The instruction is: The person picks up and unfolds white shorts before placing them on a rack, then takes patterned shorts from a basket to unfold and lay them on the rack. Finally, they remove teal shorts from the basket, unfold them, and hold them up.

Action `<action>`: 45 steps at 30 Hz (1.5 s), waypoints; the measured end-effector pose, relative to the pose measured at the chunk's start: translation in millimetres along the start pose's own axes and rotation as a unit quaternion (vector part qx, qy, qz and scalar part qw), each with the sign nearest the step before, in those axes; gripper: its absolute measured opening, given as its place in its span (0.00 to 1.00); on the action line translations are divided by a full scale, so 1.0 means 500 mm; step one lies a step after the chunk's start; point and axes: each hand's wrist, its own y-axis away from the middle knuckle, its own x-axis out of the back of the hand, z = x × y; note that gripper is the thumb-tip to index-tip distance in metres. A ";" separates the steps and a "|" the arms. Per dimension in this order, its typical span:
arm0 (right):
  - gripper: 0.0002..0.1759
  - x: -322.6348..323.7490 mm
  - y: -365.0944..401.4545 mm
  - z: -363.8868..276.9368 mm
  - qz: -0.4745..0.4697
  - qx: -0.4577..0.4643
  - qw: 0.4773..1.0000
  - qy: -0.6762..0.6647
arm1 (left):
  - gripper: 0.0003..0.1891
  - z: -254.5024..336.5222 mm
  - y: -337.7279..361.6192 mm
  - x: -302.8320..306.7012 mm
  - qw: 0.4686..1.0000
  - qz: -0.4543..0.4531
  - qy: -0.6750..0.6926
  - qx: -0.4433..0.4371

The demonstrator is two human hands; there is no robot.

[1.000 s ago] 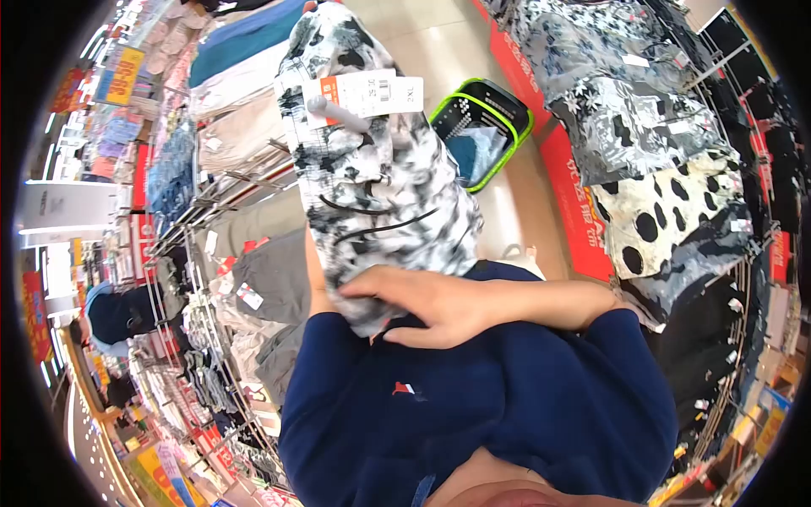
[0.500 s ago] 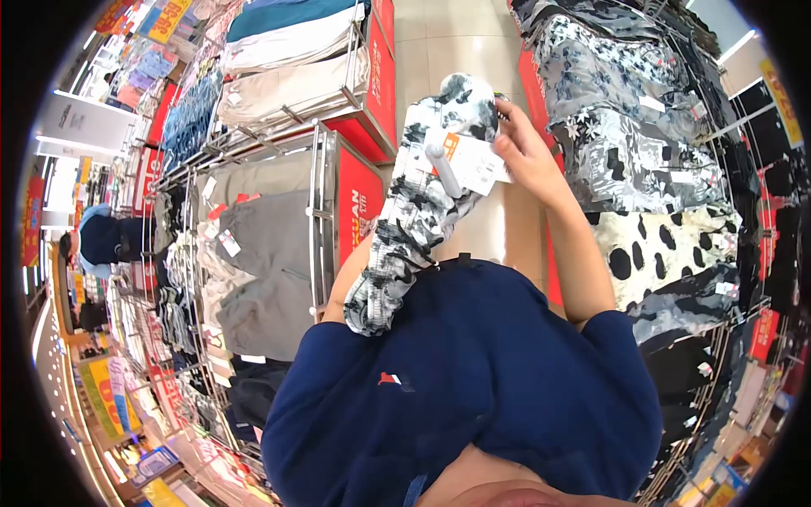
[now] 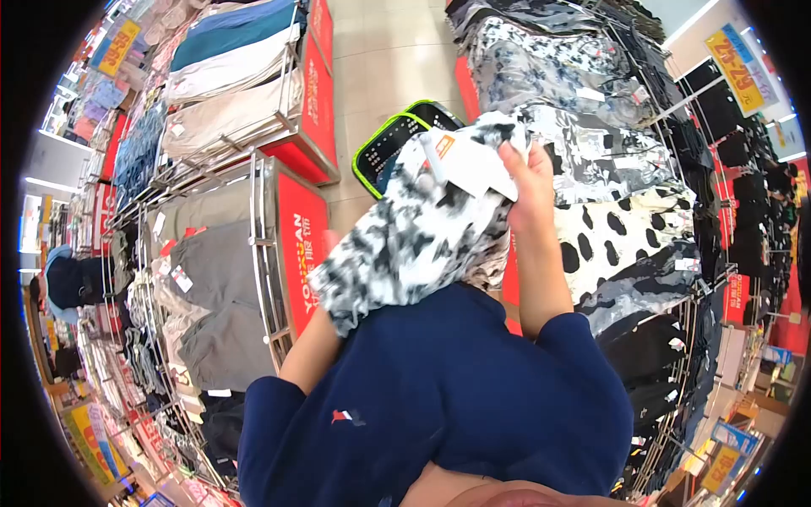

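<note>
Black-and-white patterned pants (image 3: 397, 241) are held up in front of my chest, folded lengthwise and slanting from upper right to lower left. My right hand (image 3: 532, 182) grips their upper right end, thumb on top, beside the hanging paper tags (image 3: 481, 173). A white label with an orange patch (image 3: 443, 150) lies over the fabric near that end. My left hand (image 3: 330, 240) is at the lower left side, mostly hidden behind the cloth; only a blurred bit of it shows past the edge.
A black shopping basket with a lime-green rim (image 3: 365, 173) stands on the aisle floor beyond the pants. Metal racks of folded clothes line both sides, with grey trousers (image 3: 224, 279) at left and cow-spotted cloth (image 3: 625, 237) at right. A person (image 3: 76, 275) stands far left.
The pants have turned and spread wider, their lower end shifting left and away from my body. My view has swung right, and the basket has come into sight.
</note>
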 end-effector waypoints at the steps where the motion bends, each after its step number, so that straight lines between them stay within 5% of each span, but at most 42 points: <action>1: 0.13 -0.002 0.013 0.002 -0.007 0.040 0.999 -0.024 | 0.39 0.017 0.027 0.014 1.000 -0.012 -0.010 0.013; 8: 0.12 0.048 0.042 -0.009 0.102 0.199 0.975 0.017 | 0.43 0.093 0.103 0.058 0.993 -0.060 -0.078 0.066; 9: 0.12 0.049 0.034 -0.016 0.099 0.197 0.975 0.021 | 0.36 0.090 0.089 0.049 0.990 -0.038 -0.114 0.067; 13: 0.11 0.083 0.033 -0.034 0.075 0.165 0.980 0.075 | 0.18 0.137 0.035 0.016 0.963 0.172 -0.052 -0.199; 15: 0.12 0.099 0.041 -0.042 0.066 0.147 0.978 0.133 | 0.14 0.205 0.015 0.023 0.940 0.166 -0.005 -0.298; 19: 0.16 0.121 0.039 -0.030 0.049 0.208 0.959 0.184 | 0.07 0.305 -0.013 0.071 0.891 0.253 -0.068 -0.372; 25: 0.12 0.086 0.021 -0.044 0.065 0.127 0.990 0.019 | 0.06 0.393 -0.022 0.034 0.881 0.273 -0.078 -0.379; 30: 0.16 0.093 0.014 -0.055 -0.012 0.061 0.993 -0.097 | 0.12 0.409 -0.002 -0.018 0.920 0.185 -0.036 -0.344; 34: 0.19 0.000 -0.004 -0.086 -0.131 -0.079 0.925 -0.349 | 0.22 0.426 -0.027 -0.033 0.927 -0.081 0.087 -0.355; 35: 0.19 -0.021 -0.025 -0.089 -0.189 -0.102 0.904 -0.370 | 0.24 0.437 -0.029 -0.036 0.897 -0.100 0.041 -0.429; 37: 0.17 -0.089 -0.051 -0.126 -0.199 -0.093 0.916 -0.336 | 0.24 0.428 -0.065 0.015 0.869 0.020 -0.086 -0.487; 39: 0.16 -0.127 -0.098 -0.134 -0.190 -0.101 0.906 -0.363 | 0.25 0.326 -0.151 0.116 0.884 0.203 -0.238 -0.349; 40: 0.15 -0.125 -0.126 -0.112 -0.154 -0.117 0.921 -0.337 | 0.25 0.241 -0.183 0.151 0.908 0.212 -0.248 -0.263; 42: 0.16 -0.116 -0.153 -0.041 -0.083 -0.119 0.943 -0.300 | 0.25 0.098 -0.201 0.107 0.974 0.111 -0.126 -0.149; 45: 0.18 -0.028 -0.189 0.078 -0.050 -0.287 0.905 -0.309 | 0.26 0.018 -0.201 0.031 0.996 0.028 -0.004 -0.080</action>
